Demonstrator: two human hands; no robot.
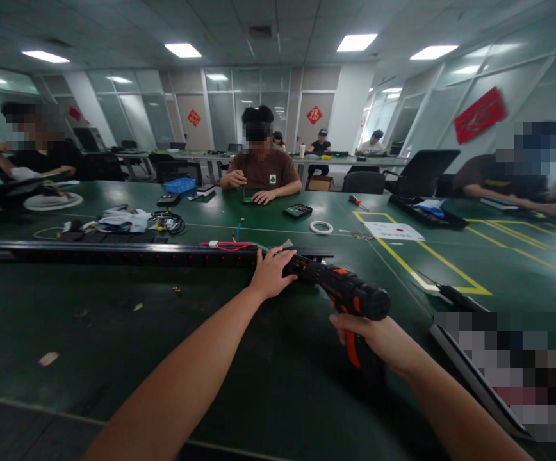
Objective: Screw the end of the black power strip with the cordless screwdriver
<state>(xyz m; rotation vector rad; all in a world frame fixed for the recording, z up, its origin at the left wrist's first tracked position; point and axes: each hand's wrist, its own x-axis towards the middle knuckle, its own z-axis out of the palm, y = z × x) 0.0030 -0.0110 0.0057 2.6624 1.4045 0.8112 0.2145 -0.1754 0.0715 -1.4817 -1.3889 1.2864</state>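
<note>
The green surface (90,384) spreads wide, a broad stretch dotted with scraps (48,358) lying between its near edge and the long black bar (138,253), which runs left to right. The left hand (272,274) rests fingers spread on the bar's right part; the right hand (378,336) wraps round the power driver (343,285), its nose slanting up-left toward the bar.
</note>
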